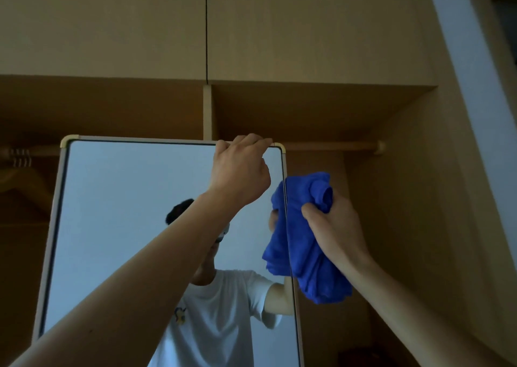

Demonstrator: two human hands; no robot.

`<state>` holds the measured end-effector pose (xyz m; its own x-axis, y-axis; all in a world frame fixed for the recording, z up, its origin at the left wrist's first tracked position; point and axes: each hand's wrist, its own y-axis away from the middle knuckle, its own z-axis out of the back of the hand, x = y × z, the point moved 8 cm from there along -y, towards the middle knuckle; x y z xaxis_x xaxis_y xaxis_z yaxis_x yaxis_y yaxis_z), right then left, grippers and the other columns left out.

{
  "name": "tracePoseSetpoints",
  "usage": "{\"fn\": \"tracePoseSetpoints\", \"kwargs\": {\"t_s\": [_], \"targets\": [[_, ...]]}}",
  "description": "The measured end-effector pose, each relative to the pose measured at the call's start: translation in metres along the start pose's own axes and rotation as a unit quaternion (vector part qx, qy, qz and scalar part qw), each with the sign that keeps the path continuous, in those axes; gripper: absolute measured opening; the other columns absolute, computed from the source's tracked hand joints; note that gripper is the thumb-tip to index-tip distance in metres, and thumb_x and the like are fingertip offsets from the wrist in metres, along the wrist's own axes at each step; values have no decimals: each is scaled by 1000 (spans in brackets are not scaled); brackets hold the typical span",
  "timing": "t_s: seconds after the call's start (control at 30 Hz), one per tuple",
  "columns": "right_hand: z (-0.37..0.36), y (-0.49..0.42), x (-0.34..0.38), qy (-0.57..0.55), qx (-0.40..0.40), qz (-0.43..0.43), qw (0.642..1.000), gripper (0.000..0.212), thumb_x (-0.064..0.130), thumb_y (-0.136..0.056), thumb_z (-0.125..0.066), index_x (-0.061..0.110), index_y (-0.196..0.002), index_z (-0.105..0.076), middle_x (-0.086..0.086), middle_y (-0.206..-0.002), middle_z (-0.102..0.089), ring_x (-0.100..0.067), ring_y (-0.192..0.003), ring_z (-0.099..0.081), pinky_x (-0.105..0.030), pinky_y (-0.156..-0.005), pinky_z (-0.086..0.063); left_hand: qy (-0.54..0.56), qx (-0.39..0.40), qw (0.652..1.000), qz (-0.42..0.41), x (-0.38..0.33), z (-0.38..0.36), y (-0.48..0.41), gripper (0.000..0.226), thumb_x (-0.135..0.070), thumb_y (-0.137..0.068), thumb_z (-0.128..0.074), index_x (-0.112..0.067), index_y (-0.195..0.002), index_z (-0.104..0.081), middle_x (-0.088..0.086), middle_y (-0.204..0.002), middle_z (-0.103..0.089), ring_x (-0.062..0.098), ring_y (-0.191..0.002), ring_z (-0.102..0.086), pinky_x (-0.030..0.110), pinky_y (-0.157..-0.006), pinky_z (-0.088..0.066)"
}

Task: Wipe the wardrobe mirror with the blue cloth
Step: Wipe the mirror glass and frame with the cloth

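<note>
Open wardrobe [307,109], mirror [126,212] at 7 o'clock, rail [335,145] behind, hangers [19,156] at 9 o'clock. Left hand [240,168] grips the mirror's top at 1 o'clock; right hand [333,226] clutches the cloth [307,249] at its 2 o'clock edge.

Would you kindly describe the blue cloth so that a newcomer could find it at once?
Start at the framed mirror in the open wardrobe. Beside its right edge, the right hand grips the bunched blue cloth. Only it and its reflection are vivid blue amid beige wood.
</note>
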<state>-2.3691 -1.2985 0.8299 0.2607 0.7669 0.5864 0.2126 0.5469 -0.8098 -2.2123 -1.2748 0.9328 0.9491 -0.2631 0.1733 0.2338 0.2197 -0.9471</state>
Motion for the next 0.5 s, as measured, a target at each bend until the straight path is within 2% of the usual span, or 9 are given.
{"fn": "tracePoseSetpoints", "kwargs": {"t_s": [0.1, 0.27, 0.4, 0.5], "targets": [[-1, -18, 24, 13, -4, 40, 999, 21, 6, -92, -58, 14, -76, -47, 1, -59, -42, -3, -41, -40, -12, -40, -30, 7, 1, 1000, 0, -1, -1, 0, 54, -14, -98, -44, -26, -151, -48, -8, -149, -53, 16, -137, -45, 36, -106, -28], [-3, -55, 64, 120, -35, 117, 985, 8, 19, -90, -60, 19, -86, -53, 1, -71, -54, -14, -57, -51, -23, -51, -35, 16, 13, 1000, 1, -2, 3, -1, 50, -20, -99, -44, -25, -149, -51, -6, -148, -53, 18, -137, -45, 38, -108, -29], [-8, -71, 89, 203, -42, 180, 962, 5, 23, -85, -59, 20, -85, -55, 3, -72, -58, -16, -62, -57, -31, -52, -41, 30, 0, 1000, 6, -2, 3, -1, 33, -28, -97, -52, -29, -128, -63, -8, -133, -61, 19, -126, -53, 34, -94, -26], [-11, -79, 100, 246, -14, 197, 949, 5, 23, -83, -58, 18, -84, -57, 0, -72, -60, -20, -64, -59, -36, -58, -47, 30, -7, 1000, 5, 0, 2, 0, 24, -30, -98, -53, -27, -120, -64, -8, -127, -63, 18, -122, -54, 33, -93, -28]]}}
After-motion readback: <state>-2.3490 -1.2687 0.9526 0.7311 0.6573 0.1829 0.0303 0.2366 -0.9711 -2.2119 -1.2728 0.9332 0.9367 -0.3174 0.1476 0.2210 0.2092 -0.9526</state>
